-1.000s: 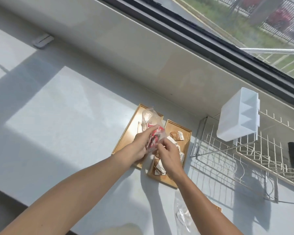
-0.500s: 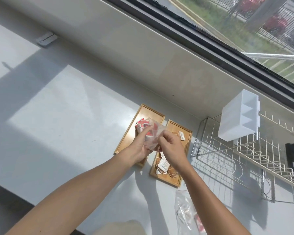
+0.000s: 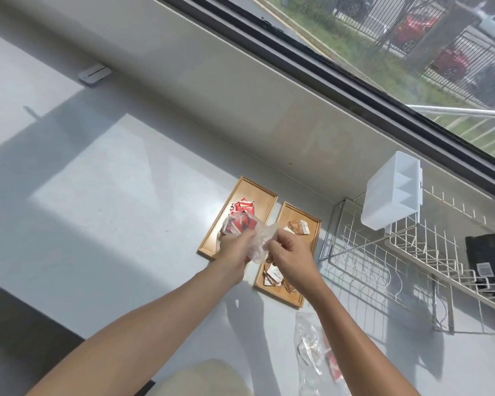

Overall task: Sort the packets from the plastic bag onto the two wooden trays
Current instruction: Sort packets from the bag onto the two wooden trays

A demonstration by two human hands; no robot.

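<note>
Two wooden trays lie side by side on the counter. The left tray (image 3: 262,195) holds red packets (image 3: 244,207). The right tray (image 3: 312,224) holds brown and white packets (image 3: 299,227), some hidden under my right hand. My left hand (image 3: 235,247) and my right hand (image 3: 290,252) both grip a clear plastic bag (image 3: 259,241) above the trays. Red packets (image 3: 239,224) show through the bag's left end, over the left tray.
A second clear bag with packets (image 3: 312,352) lies near my right forearm. A white wire dish rack (image 3: 397,258) with a white plastic caddy (image 3: 392,195) stands to the right. A dark object (image 3: 489,252) sits at the rack's far end. The window sill runs behind.
The bag has tipped from upright to lying across the left tray. Red packets now lie on that tray. My right hand has shifted right, uncovering more of the right tray.
</note>
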